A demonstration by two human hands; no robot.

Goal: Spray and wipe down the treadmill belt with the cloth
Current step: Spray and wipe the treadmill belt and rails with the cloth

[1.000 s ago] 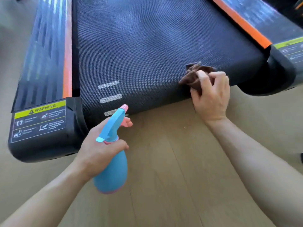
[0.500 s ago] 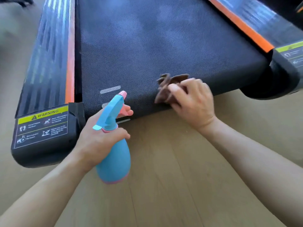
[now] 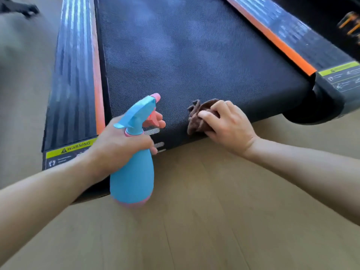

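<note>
The dark textured treadmill belt (image 3: 191,55) fills the upper middle of the head view, its rear end near me. My right hand (image 3: 228,125) grips a bunched brown cloth (image 3: 196,119) and presses it on the belt's rear edge. My left hand (image 3: 120,145) grips the neck of a blue spray bottle (image 3: 132,172) with a pink trigger and base. The bottle is upright, its nozzle pointing toward the belt, just left of the cloth.
Black side rails with orange stripes run along the belt, the left rail (image 3: 76,65) and the right rail (image 3: 292,36). Yellow warning labels (image 3: 72,149) mark the rear corners. A light wooden floor (image 3: 194,221) lies below. Some dark object (image 3: 17,7) sits at the top left.
My right hand has slid the cloth leftward along the belt's rear edge. My left hand has lifted the bottle up and closer to the belt.
</note>
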